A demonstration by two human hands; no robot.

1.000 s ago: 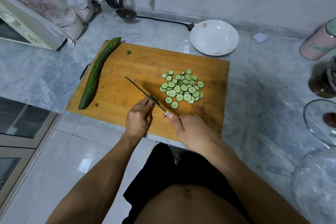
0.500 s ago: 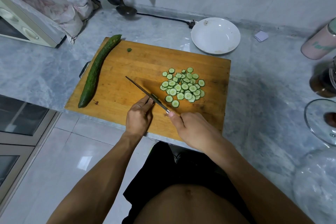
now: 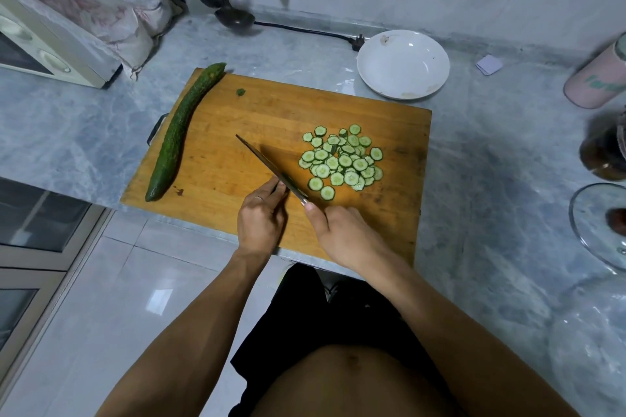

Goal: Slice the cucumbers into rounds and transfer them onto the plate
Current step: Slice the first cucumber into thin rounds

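Observation:
On the wooden cutting board a whole dark green cucumber lies along the left edge. A pile of several cucumber rounds sits right of centre. My right hand grips the handle of a knife, whose blade points up and to the left, with the forefinger along its spine. My left hand pinches a small cucumber stub against the left side of the blade. The stub is mostly hidden. An empty white plate stands on the counter behind the board's right corner.
A cut-off cucumber tip lies near the board's far edge. A small oven stands at the left, ladles and a power plug at the back. A pink canister, a dark jar and a glass lid crowd the right.
The view has shifted slightly. Both hands, the knife and the slices stay in nearly the same place on the board.

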